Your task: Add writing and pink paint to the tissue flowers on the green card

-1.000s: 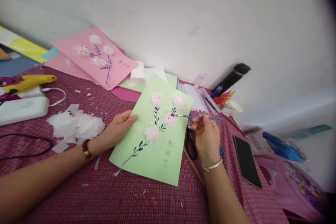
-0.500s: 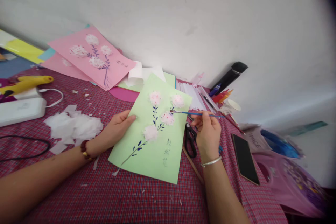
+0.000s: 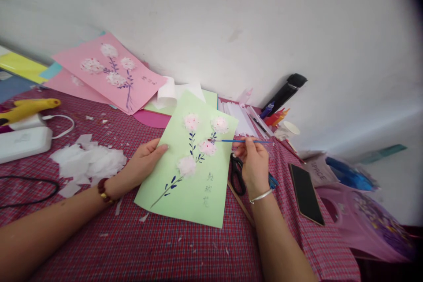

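My left hand [image 3: 147,157] grips the left edge of a light green sheet of paper [image 3: 165,163], thumb on top, holding it tilted above the table. Painted stems with dark leaves run up the sheet to pale pink, fluffy paper flowers [image 3: 187,165], and handwritten characters stand at its lower right. Between the fingers of my right hand [image 3: 254,158] is a thin blue paintbrush [image 3: 228,141], held almost level. Its tip meets the middle-right flower, which has red specks. Black-handled scissors [image 3: 237,174] lie partly hidden beside my right hand.
White paper scraps [image 3: 87,158] are heaped left, near a yellow glue gun [image 3: 33,108] and a white power strip [image 3: 24,144]. A pink flower sheet [image 3: 110,75] leans at the back. A phone [image 3: 306,194] lies right, beside a pink plastic bag [image 3: 363,220].
The brush and my right hand have shifted slightly left, the tip going from the flower's upper right edge onto its top. The whole view has drifted a little. Both holds are unchanged.
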